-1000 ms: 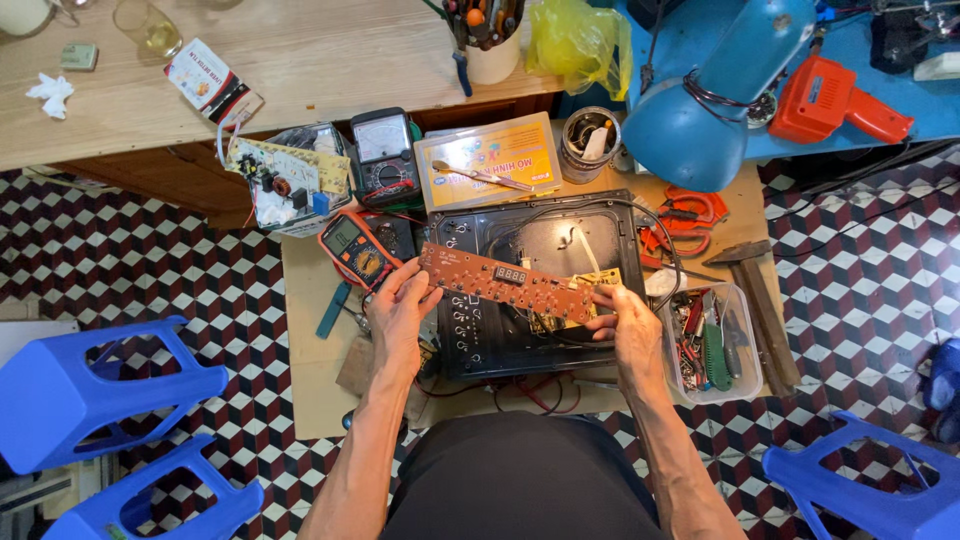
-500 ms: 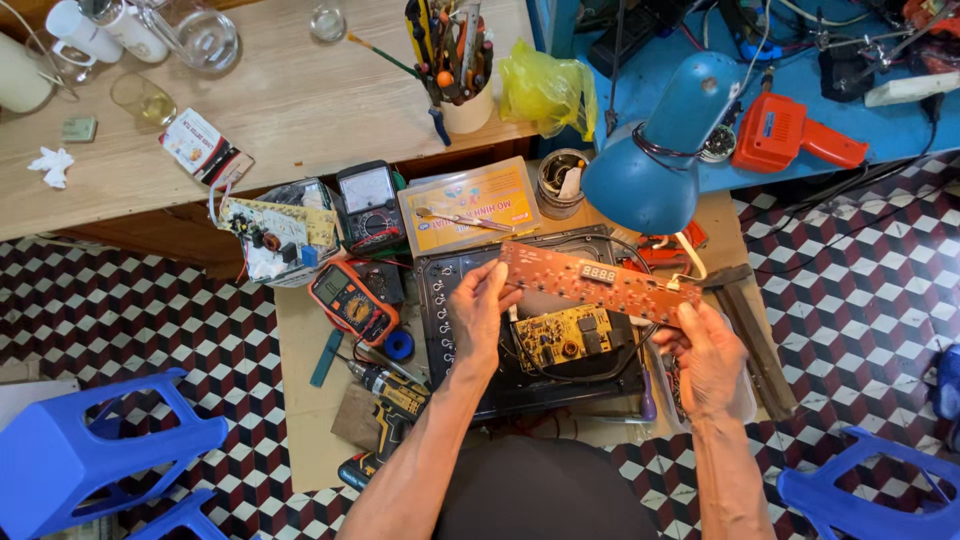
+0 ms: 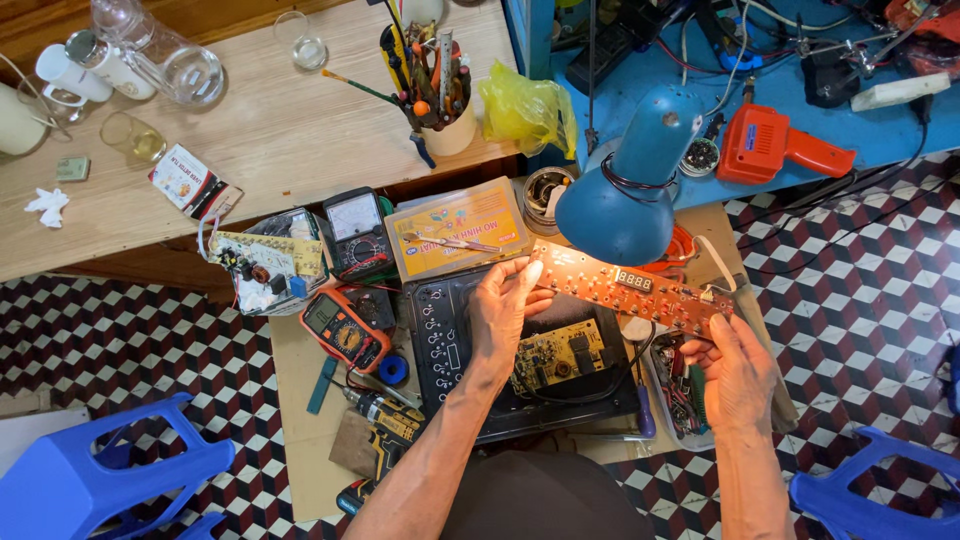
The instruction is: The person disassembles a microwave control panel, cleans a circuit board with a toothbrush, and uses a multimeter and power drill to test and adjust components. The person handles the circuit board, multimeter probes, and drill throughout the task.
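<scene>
A long brown circuit board (image 3: 625, 288) with a small display is held up between both hands, tilted down to the right. My left hand (image 3: 503, 315) grips its left end and my right hand (image 3: 738, 362) grips its right end. Below it lies an open black appliance case (image 3: 450, 345) with a yellow-green circuit board (image 3: 558, 355) inside. Wires run from the held board down into the case.
An orange multimeter (image 3: 343, 328) and a black analogue meter (image 3: 358, 233) lie left of the case. A blue desk lamp (image 3: 628, 185) hangs over the bench. A cordless drill (image 3: 385, 420), a parts tray (image 3: 680, 390), an orange soldering gun (image 3: 775, 145) and blue stools (image 3: 90, 480) surround it.
Both hands lifted the brown board up and to the right, off the case, uncovering the yellow-green board. The camera view also shifted left and up.
</scene>
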